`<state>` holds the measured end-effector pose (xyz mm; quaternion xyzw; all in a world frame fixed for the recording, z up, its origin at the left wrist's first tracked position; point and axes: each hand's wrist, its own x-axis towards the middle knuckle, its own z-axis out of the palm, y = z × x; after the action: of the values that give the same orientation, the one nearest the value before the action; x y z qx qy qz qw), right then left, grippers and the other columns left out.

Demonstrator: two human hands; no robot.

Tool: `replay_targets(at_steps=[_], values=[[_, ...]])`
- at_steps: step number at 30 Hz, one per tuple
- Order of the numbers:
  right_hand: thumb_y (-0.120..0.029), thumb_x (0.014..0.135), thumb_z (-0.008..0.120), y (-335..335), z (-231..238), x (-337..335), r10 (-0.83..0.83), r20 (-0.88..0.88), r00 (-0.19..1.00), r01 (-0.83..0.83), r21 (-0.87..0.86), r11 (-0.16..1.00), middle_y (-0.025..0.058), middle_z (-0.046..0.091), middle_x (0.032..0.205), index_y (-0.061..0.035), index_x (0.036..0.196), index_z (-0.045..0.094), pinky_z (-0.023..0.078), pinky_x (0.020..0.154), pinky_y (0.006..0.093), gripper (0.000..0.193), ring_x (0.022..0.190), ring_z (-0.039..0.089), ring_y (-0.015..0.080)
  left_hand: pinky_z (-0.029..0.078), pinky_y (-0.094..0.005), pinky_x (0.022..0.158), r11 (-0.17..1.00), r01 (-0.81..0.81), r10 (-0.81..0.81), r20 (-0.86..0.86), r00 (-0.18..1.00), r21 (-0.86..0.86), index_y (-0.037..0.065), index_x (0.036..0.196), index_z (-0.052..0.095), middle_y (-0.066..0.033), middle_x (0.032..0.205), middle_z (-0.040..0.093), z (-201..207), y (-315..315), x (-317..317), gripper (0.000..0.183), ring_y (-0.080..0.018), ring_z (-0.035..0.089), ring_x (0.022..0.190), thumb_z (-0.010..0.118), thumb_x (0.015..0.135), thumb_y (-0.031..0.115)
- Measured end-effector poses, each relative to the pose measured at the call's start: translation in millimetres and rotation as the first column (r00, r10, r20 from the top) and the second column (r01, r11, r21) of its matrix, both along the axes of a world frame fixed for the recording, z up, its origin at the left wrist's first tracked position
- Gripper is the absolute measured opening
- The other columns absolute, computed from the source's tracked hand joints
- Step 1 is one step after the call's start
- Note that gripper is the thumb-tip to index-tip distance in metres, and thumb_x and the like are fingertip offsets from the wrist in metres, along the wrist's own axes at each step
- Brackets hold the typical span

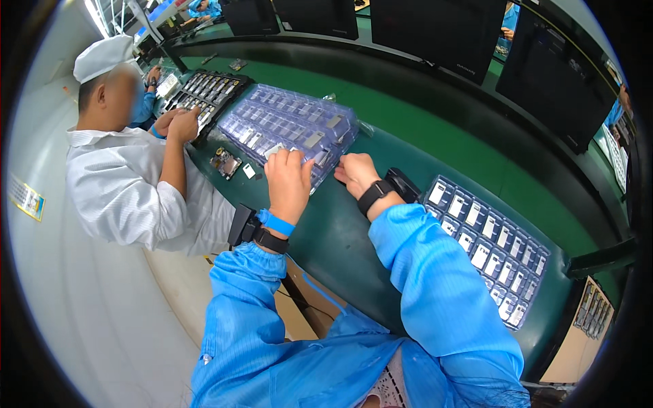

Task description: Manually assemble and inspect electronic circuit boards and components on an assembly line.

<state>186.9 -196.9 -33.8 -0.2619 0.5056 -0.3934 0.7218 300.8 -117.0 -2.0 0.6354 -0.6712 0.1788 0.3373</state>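
Observation:
A clear plastic blister tray [299, 102] with rows of small metal-and-white parts lies ahead of me on the green bench. My left hand [287, 183] reaches over its near edge, fingers bent and closed among the parts. Beside its fingertips shows a small whitish piece [274, 150]; whether it is gripped I cannot tell. By the tray's right corner, my right hand [358, 175] has its fingers curled together in a pinch; what is in them is hidden. A small circuit assembly [225, 163] and a loose white rectangular part [249, 171] lie left of my left hand.
Right of my right arm lies another clear tray [435, 182] of white parts. A co-worker [129, 177] in white sits close at left, hands at a black tray [238, 83]. Dark monitors [435, 34] line the far side. A black post [602, 258] juts in at right.

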Motion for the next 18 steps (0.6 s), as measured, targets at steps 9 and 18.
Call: replay_targets(at_steps=[9, 18], values=[[-0.008, 0.072, 0.065, -10, -21, 35, -0.051, -0.047, 0.998, 0.047, -0.083, 0.995, 0.0103, 0.058, 0.075, 0.0037, 0.081, 0.058, 0.041, 0.053, 0.0331, 0.016, 0.062, 0.055, 0.0203, 0.035, -0.0386, 0.07, 0.999, -0.023, 0.026, 0.069, 0.997, -0.042, 0.004, 0.086, 0.055, -0.0096, 0.082, 0.05, 15, 1, 7, 0.018, -0.028, 0.046, 0.08, 0.063, 0.077, 0.017], [-0.005, 0.072, 0.059, -12, -36, 50, -0.218, -0.197, 0.956, 0.172, -0.226, 0.959, 0.0186, 0.058, 0.084, 0.0085, 0.09, 0.05, 0.046, 0.066, 0.0357, 0.024, 0.075, 0.06, 0.029, 0.035, -0.0392, 0.071, 0.999, -0.002, 0.005, 0.081, 0.997, -0.041, 0.003, 0.09, 0.054, -0.0113, 0.084, 0.049, 6, 4, 4, 0.02, -0.0294, 0.045, 0.081, 0.063, 0.077, 0.014]])
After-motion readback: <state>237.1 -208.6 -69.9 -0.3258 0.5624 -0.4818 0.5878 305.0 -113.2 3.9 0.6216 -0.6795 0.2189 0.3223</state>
